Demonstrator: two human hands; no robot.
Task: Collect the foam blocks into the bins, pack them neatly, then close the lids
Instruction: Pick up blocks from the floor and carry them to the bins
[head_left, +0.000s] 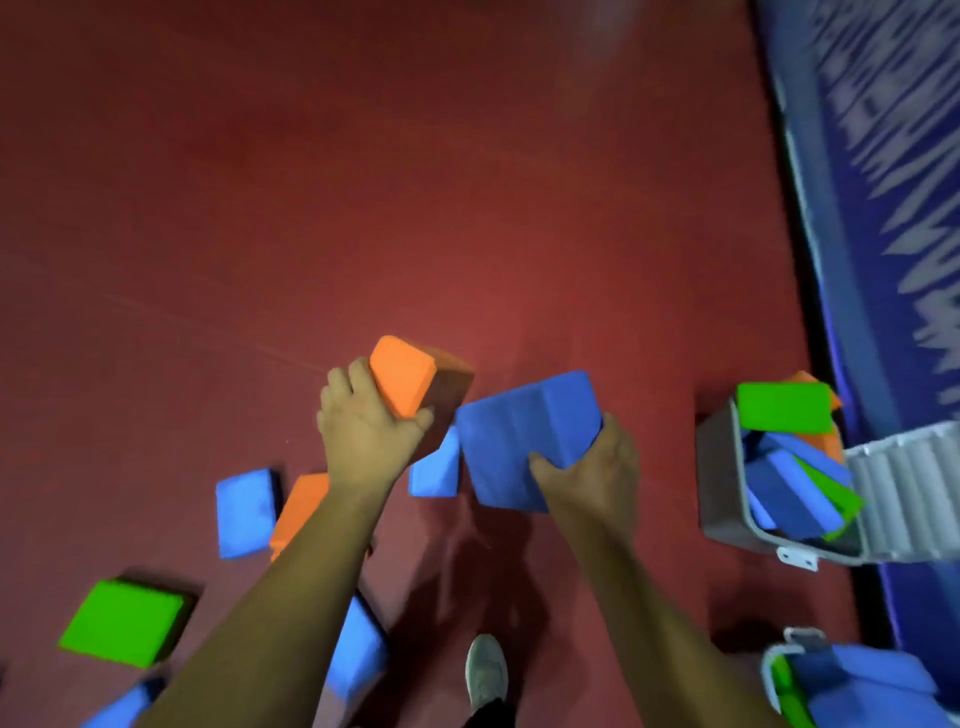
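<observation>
Now we are gripping an orange foam cube (402, 376) in our curled left hand (369, 431) and a big blue foam block (519, 436) in our curled right hand (587, 473), hovering nearer the open grey plastic bin (719, 483) at three o'clock.
</observation>
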